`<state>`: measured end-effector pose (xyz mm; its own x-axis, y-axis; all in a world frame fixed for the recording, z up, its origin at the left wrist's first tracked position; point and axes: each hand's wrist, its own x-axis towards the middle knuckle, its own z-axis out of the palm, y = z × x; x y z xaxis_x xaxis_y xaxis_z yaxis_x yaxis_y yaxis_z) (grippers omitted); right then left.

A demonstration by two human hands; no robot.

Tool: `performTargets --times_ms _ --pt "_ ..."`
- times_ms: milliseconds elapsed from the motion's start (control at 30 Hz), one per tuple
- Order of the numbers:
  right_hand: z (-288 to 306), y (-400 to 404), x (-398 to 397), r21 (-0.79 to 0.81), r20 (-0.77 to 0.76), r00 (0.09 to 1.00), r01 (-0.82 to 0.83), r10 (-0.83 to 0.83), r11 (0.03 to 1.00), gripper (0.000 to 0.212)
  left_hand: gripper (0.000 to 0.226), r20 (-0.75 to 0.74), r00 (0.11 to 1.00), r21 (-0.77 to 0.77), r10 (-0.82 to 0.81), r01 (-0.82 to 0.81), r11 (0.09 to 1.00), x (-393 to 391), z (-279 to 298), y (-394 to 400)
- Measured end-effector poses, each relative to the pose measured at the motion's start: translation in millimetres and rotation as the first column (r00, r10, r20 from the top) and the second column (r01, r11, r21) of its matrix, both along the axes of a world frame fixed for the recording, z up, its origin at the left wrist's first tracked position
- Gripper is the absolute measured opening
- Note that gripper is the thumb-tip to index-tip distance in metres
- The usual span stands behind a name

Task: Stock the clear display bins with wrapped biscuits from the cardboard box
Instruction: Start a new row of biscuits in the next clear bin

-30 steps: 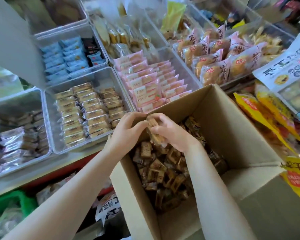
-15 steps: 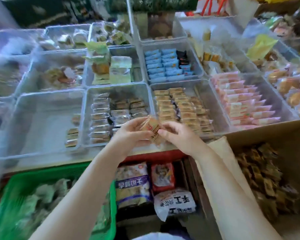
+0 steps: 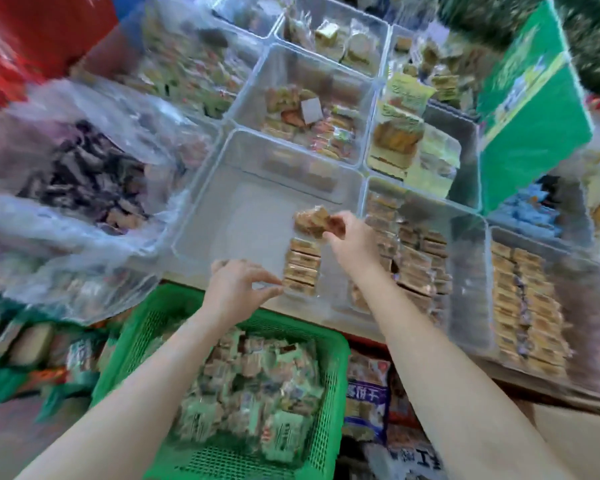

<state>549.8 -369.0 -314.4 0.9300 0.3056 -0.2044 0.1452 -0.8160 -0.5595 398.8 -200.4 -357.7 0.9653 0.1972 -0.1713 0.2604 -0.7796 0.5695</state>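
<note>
Sitting below the counter: green basket [image 3: 329, 344] | right hand [image 3: 352, 242] pinches biscuits [image 3: 312, 220] over clear bin [image 3: 201, 202] | left hand [image 3: 238, 289], fingers curled, touches biscuit row [image 3: 302, 266] inside.

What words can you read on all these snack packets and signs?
"早" and "干": two white characters are all I can make out, and not surely, on the blue packet under the shelf.
"工": one large black character, cut off by the frame, on the white bag at the bottom edge.
Green sign: print too blurred to read.
Biscuit wrappers in the clear bin and green basket: too small and blurred.
</note>
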Motion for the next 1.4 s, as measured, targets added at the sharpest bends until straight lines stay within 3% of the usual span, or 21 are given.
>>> performTargets --times_ms 100,200,300,333,400,467,533,600,667,733,800,900,1000,1100,1167,1233,1300,1400 --pt "-30 29 25 -0.29 0.041 0.989 -0.126 0.144 0.949 0.026 0.027 0.046 0.999 -0.004 0.006 -0.006 1.0 1 -8 2" --pt "-56 44 34 -0.507 -0.025 0.96 -0.253 0.279 0.824 0.032 0.03 0.058 0.998 -0.015 0.001 0.0 1.0 0 -12 2" --pt "-70 47 32 -0.627 -0.117 0.914 -0.371 0.388 0.685 0.066 0.031 0.052 0.999 -0.032 -0.006 0.007 0.999 -1 -10 3" --pt "-70 47 31 -0.644 -0.132 0.907 -0.385 0.4 0.661 0.069 0.031 0.052 0.999 -0.033 -0.006 0.008 0.999 -1 -11 4" --pt "-66 49 27 -0.667 -0.15 0.894 -0.406 0.421 0.625 0.057 0.032 0.036 0.999 -0.039 -0.009 0.011 0.999 -2 -10 4" --pt "-54 48 21 -0.654 -0.144 0.896 -0.404 0.419 0.639 0.038 0.032 0.009 1.0 -0.037 -0.011 0.012 0.999 -2 -8 5" --pt "-42 39 12 -0.546 -0.063 0.919 -0.358 0.388 0.757 0.029 0.032 -0.034 0.999 -0.03 -0.018 0.017 0.999 -2 -3 6" --pt "-24 17 -7 -0.298 0.033 0.955 -0.272 0.295 0.915 0.025 0.026 -0.089 0.996 -0.033 -0.023 0.02 0.999 0 6 6" --pt "1 -16 -32 -0.034 0.09 0.978 -0.185 0.187 0.982 0.02 0.016 -0.117 0.993 -0.046 0.003 -0.008 0.999 5 17 -5" --pt "24 -60 -56 0.126 0.107 0.992 -0.078 0.065 0.989 0.019 0.013 -0.042 0.998 -0.041 0.047 -0.049 0.998 13 30 -37" --pt "37 -119 -72 0.187 0.087 0.993 0.061 -0.078 0.98 0.019 0.014 0.056 0.998 -0.095 0.041 -0.035 0.995 24 49 -92" --pt "49 -221 -83 0.278 0.048 0.946 0.295 -0.319 0.914 0.022 0.013 0.053 0.997 -0.24 -0.059 0.07 0.968 39 76 -198" --pt "70 -339 -89 0.321 0.068 0.832 0.504 -0.55 0.802 0.028 0.014 -0.009 0.972 -0.345 -0.234 0.216 0.913 51 92 -317" --pt "79 -463 -101 0.336 0.116 0.686 0.653 -0.718 0.679 0.02 0.022 -0.115 0.928 -0.422 -0.353 0.276 0.863 54 92 -437" --pt "70 -539 -109 0.334 0.058 0.589 0.75 -0.806 0.571 0.019 0.048 -0.147 0.913 -0.449 -0.38 0.28 0.848 57 84 -507" --pt "50 -602 -116 0.258 -0.109 0.524 0.836 -0.845 0.485 0.022 0.084 -0.224 0.901 -0.497 -0.371 0.221 0.839 55 78 -565" --pt "22 -649 -123 0.107 -0.27 0.513 0.857 -0.815 0.504 0.026 0.099 -0.308 0.894 -0.526 -0.325 0.125 0.841 55 71 -609" --pt "-21 -683 -124 -0.051 -0.462 0.497 0.812 -0.734 0.582 0.037 0.081 -0.389 0.901 -0.483 -0.191 -0.023 0.875 55 64 -643"
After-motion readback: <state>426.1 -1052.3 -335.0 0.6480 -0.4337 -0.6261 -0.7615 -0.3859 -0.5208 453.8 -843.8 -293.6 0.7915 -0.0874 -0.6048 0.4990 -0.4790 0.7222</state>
